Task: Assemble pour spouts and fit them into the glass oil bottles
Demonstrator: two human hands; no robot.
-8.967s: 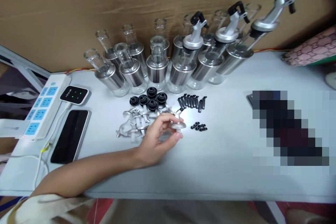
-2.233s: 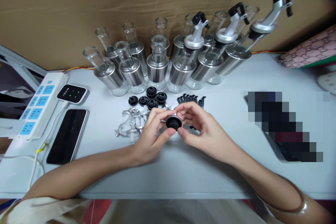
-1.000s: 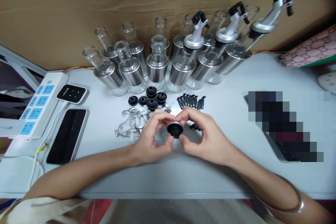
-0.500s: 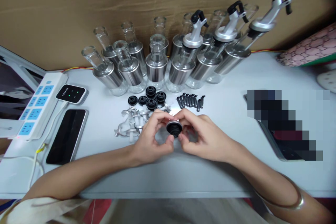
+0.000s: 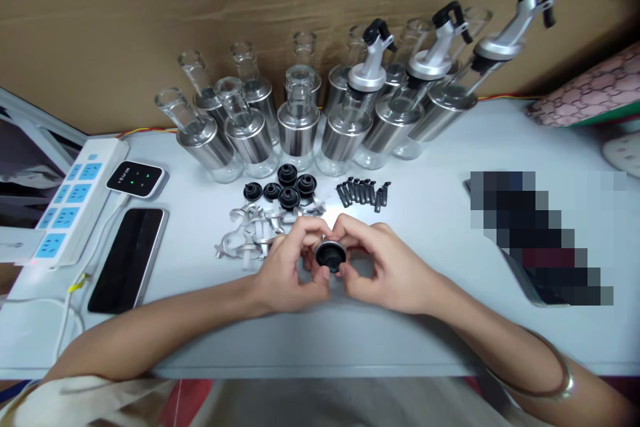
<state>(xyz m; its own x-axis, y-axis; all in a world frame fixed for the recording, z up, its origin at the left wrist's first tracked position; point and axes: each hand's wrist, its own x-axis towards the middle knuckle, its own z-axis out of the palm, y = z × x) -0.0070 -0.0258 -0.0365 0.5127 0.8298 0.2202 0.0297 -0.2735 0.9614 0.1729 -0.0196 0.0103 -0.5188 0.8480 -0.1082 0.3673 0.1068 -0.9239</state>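
Note:
Between both hands, near the front middle of the table, is a bottle pourer top (image 5: 331, 257) with a black stopper inside a silver rim. My left hand (image 5: 295, 263) closes on it from the left, and my right hand (image 5: 377, 260) grips the other side. The fingers hide its underside. Silver pourer pieces (image 5: 250, 233) lie in a pile beside my left hand. Black rubber stoppers (image 5: 289, 197) sit just behind that pile. Several small black levers (image 5: 363, 192) are lined up beyond my right hand.
Glass bottles with steel bands (image 5: 299, 133) stand in rows before a cardboard wall (image 5: 150, 13); three carry fitted pourers (image 5: 367, 73). At left are a power strip (image 5: 70, 200), a Wi-Fi device (image 5: 137, 179) and a phone (image 5: 127, 260). A partly pixelated dark device (image 5: 520, 273) lies at right.
Both hands have shifted the pourer top slightly down toward me and tilted it, so its stopper shows more from above. Everything else on the table stays in place.

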